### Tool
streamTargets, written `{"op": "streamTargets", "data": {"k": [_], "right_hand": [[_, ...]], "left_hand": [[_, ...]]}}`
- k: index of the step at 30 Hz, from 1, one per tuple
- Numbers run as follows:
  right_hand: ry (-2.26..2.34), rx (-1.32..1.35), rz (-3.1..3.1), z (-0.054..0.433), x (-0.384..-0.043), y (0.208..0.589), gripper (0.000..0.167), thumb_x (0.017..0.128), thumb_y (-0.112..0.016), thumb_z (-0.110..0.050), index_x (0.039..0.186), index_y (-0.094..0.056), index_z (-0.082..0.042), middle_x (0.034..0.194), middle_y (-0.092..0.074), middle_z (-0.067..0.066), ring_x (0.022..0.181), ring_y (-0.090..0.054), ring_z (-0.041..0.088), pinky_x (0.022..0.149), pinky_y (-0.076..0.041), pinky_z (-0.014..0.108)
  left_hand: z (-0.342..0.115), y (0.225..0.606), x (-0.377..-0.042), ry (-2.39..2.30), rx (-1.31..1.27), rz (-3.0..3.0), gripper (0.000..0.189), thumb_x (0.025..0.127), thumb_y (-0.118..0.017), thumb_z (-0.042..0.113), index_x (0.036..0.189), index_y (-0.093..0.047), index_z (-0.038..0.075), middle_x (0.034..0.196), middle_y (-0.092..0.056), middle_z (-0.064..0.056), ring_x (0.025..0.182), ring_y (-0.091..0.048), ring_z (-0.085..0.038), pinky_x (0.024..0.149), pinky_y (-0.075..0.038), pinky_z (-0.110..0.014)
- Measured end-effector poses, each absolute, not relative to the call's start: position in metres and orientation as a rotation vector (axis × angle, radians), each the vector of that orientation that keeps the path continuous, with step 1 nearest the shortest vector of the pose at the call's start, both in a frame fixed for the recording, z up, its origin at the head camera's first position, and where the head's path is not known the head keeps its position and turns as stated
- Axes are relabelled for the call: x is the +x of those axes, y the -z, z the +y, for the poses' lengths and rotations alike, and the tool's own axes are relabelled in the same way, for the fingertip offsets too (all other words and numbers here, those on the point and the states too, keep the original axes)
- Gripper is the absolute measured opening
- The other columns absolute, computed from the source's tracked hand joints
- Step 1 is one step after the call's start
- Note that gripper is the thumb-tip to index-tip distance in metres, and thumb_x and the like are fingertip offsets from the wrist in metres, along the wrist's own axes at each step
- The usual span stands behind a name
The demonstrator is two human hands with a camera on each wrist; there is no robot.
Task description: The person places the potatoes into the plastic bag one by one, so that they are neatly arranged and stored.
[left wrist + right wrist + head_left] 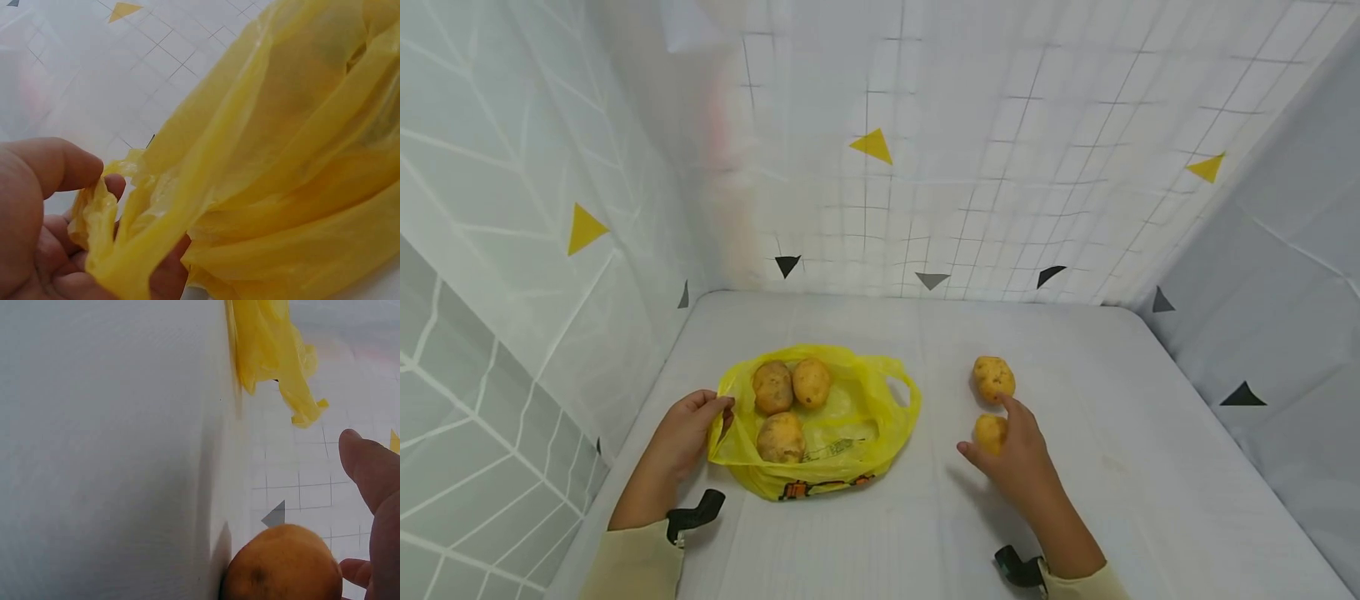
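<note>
A yellow plastic bag (880,450) lies with its mouth spread upward, left of the middle of the table. Three potatoes (781,437) are inside it. With thumb and fingers, my left hand (685,429) pinches the bag's left edge; the left wrist view shows crumpled plastic (100,212) between them. My right hand (1018,462) is over the nearer of two loose potatoes, its thumb and fingers spread apart. That nearer potato (989,433) is partly hidden by the hand. In the right wrist view, the thumb (369,462) stands clear of the potato (281,565).
The farther loose potato (994,379) lies just beyond my right fingertips. A white cloth covers the table (1075,358), with patterned sheets (970,167) hanging at the back and sides. The bag's right handle loop (913,400) points toward the loose potatoes.
</note>
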State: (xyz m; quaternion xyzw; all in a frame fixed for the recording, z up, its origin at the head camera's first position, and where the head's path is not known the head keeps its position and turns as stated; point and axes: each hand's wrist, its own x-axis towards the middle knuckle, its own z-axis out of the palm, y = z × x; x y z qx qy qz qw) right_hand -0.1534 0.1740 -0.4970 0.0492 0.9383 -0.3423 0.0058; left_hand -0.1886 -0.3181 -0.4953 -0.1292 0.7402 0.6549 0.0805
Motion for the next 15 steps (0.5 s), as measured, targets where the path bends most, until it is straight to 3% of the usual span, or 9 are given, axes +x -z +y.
{"op": "streamTargets", "data": {"k": [15], "right_hand": [[1.061, 0.181, 2.885, 0.185, -0.145, 0.501, 0.114, 0.085, -0.081, -0.060, 0.166, -0.017, -0.012, 0.166, -0.025, 0.024, 0.141, -0.042, 0.043, 0.113, -0.040, 0.068]], "left_hand": [[-0.319, 0.498, -0.189, -1.984, -0.370, 2.195, 0.029, 0.108, -0.059, 0.030, 0.116, -0.057, 0.002, 0.105, -0.063, 0.003, 0.094, -0.060, -0.011, 0.081, -0.055, -0.019]]}}
